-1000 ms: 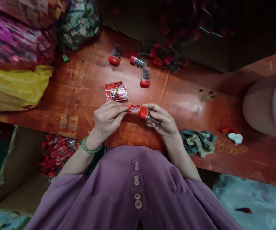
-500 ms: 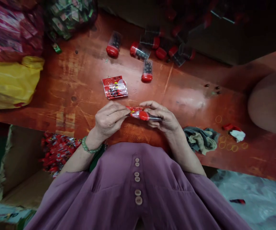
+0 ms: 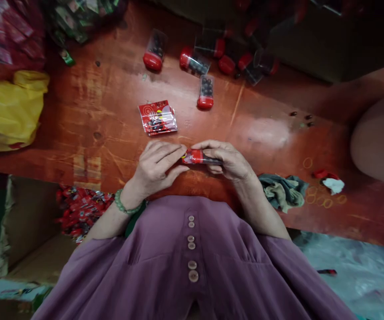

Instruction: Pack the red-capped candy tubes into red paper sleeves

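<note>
Low over the table, my right hand is closed around a small clear container with a red cap and dark contents, lying sideways with its cap to the left. A shiny red printed wrapper is at the cap end; the fingers partly hide it. My left hand has its fingertips bent onto that wrapper, the thumb tip just below. Beyond my hands lies a small stack of red printed packets. Farther off, a red-capped clear container of dark balls lies on the table.
More red-capped containers lie at the back. A cardboard box at lower left holds many red packets. Yellow and pink bags stand left. Right are a crumpled cloth, rubber bands and a pale bucket.
My left fingers have slid over the wrapper's end, and the thumb has dropped lower. The container has turned to lie more level in my right hand. The view has shifted slightly.
</note>
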A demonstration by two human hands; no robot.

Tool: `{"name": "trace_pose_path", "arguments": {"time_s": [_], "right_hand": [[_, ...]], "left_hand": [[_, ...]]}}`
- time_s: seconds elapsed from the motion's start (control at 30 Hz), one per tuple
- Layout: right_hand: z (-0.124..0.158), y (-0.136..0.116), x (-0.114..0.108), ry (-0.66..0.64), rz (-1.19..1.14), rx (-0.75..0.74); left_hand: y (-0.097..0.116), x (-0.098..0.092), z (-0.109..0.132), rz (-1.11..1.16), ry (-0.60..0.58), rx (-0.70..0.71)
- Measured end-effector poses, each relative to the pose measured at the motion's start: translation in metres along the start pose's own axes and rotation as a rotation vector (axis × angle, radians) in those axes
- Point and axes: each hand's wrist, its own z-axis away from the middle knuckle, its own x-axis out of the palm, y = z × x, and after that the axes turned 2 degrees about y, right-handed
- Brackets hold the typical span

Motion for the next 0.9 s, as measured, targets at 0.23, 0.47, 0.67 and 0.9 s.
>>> {"name": "trace_pose_path", "arguments": {"time_s": [0.23, 0.47, 0.67, 0.9], "right_hand": [[0.001, 0.001, 0.002, 0.002, 0.067, -0.036], [0.002, 0.001, 0.005, 0.024, 0.18, -0.067], [-0.001, 0.008, 0.009, 0.006, 0.135, -0.107], [0.0, 0.011, 0.012, 0.115, 0.082, -0.261]], "left_hand": [[0.001, 0.009, -0.005, 0.001, -0.029, 0.0], [-0.001, 0.016, 0.001, -0.013, -0.034, 0.059], [-0.006, 0.009, -0.003, 0.055, -0.157, -0.003], [0.026, -0.002, -0.004, 0.352, 0.226, -0.435]]}}
